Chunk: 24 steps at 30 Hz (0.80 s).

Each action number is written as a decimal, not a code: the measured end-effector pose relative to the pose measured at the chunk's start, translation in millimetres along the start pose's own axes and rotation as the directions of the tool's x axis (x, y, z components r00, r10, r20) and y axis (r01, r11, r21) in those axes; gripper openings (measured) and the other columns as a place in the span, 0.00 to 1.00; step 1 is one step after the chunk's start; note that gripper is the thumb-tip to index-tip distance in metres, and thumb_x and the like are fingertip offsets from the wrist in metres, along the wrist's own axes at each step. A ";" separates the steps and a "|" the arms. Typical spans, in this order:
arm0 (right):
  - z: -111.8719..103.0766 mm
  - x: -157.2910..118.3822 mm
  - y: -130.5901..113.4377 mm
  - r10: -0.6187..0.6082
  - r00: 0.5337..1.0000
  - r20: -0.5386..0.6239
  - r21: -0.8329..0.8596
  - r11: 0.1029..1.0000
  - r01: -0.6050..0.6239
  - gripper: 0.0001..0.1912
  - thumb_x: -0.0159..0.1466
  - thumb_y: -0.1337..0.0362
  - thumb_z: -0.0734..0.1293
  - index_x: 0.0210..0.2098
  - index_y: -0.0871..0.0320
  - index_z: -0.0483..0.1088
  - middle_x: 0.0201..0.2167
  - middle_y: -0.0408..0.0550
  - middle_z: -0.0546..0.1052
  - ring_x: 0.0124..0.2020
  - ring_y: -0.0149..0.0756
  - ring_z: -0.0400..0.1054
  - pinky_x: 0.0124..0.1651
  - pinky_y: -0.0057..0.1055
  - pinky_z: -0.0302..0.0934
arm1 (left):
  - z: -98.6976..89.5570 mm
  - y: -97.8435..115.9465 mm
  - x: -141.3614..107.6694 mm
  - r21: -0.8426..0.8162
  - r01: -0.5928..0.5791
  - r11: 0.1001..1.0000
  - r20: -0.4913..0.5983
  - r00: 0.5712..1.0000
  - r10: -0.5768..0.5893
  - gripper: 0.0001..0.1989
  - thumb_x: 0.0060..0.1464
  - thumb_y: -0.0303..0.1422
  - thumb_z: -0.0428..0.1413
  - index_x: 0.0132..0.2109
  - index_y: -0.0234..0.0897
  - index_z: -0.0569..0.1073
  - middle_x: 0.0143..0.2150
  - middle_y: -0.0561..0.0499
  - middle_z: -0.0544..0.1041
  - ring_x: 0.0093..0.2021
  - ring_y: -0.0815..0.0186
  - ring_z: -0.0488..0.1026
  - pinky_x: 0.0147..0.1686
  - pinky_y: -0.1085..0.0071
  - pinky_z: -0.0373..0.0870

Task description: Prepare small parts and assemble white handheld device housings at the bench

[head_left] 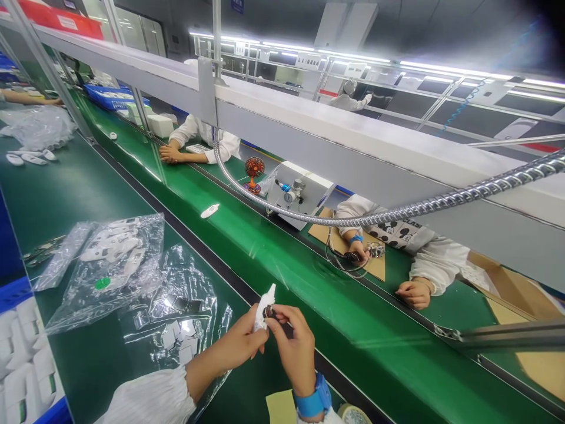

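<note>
Near the bottom centre, my left hand (pixel 244 337) is closed around a white plastic part (pixel 265 303), whose narrow tip points up. My right hand (pixel 295 341), with a blue band on its wrist, pinches a small dark piece (pixel 267 312) against the side of that part. Both hands are held above the near edge of the green conveyor belt (pixel 344 306). To their left, small grey-white squares (pixel 180 338) lie on clear plastic film (pixel 207 294), beside a clear bag of white parts (pixel 117 247).
A blue crate of white parts (pixel 26 353) stands at the lower left. A yellow paper (pixel 281 407) and tape roll (pixel 353 414) lie near my right wrist. Across the belt are co-workers' hands (pixel 415 292) and a fan (pixel 254 171). A metal hose (pixel 397 215) hangs overhead.
</note>
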State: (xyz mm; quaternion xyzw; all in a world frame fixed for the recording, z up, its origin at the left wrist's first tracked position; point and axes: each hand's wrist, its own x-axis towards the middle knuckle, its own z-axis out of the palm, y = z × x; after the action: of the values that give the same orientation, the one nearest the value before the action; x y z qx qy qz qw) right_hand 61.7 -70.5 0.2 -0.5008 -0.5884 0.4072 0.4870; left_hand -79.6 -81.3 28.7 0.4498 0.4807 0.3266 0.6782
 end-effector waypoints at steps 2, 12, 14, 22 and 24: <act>1.3 2.8 2.5 0.118 0.992 0.033 0.121 0.985 -0.121 0.19 0.53 0.63 0.70 0.45 0.53 0.70 0.38 0.49 0.74 0.38 0.39 0.68 0.43 0.37 0.64 | -1.9 -0.8 -0.6 0.020 -0.015 1.000 0.025 1.000 0.015 0.24 0.51 0.27 0.47 0.56 0.38 0.59 0.24 0.58 0.65 0.22 0.71 0.61 0.21 0.75 0.58; 14.4 0.3 4.4 0.377 0.889 0.260 0.503 0.733 -0.458 0.20 0.50 0.56 0.72 0.40 0.57 0.72 0.33 0.49 0.77 0.33 0.39 0.71 0.36 0.34 0.64 | -1.3 -7.6 4.9 -0.012 0.039 0.999 0.072 0.997 -0.038 0.22 0.46 0.24 0.48 0.51 0.36 0.63 0.24 0.58 0.66 0.20 0.73 0.62 0.18 0.76 0.56; 19.0 -1.4 9.5 0.415 0.872 0.258 0.519 0.702 -0.487 0.20 0.48 0.56 0.73 0.39 0.58 0.72 0.31 0.49 0.78 0.31 0.38 0.70 0.34 0.33 0.64 | -2.1 -10.8 6.1 -0.036 0.067 0.997 0.054 0.996 -0.065 0.21 0.44 0.24 0.48 0.49 0.35 0.65 0.24 0.58 0.66 0.20 0.73 0.63 0.17 0.77 0.56; 26.7 22.9 36.4 0.510 0.789 0.342 0.468 0.636 -0.614 0.21 0.45 0.57 0.75 0.36 0.59 0.72 0.32 0.48 0.77 0.33 0.39 0.71 0.36 0.33 0.65 | -9.7 -22.2 13.2 -0.186 0.134 0.973 -0.076 0.986 -0.150 0.19 0.40 0.25 0.53 0.44 0.33 0.66 0.25 0.55 0.68 0.23 0.69 0.67 0.20 0.74 0.63; 26.4 47.4 50.6 0.561 0.773 0.296 0.440 0.638 -0.632 0.16 0.49 0.58 0.73 0.34 0.58 0.71 0.32 0.45 0.76 0.34 0.37 0.71 0.38 0.33 0.65 | -17.0 -27.7 8.3 -0.231 0.115 0.966 -0.205 0.965 -0.164 0.21 0.41 0.27 0.54 0.46 0.34 0.65 0.34 0.50 0.68 0.31 0.68 0.69 0.28 0.72 0.67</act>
State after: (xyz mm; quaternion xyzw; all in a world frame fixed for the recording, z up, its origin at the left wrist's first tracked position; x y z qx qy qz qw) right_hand 44.4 -15.1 -46.0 -0.4891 -0.2886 0.7191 0.4004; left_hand -92.6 -79.5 -2.2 0.2983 0.5457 0.3764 0.6867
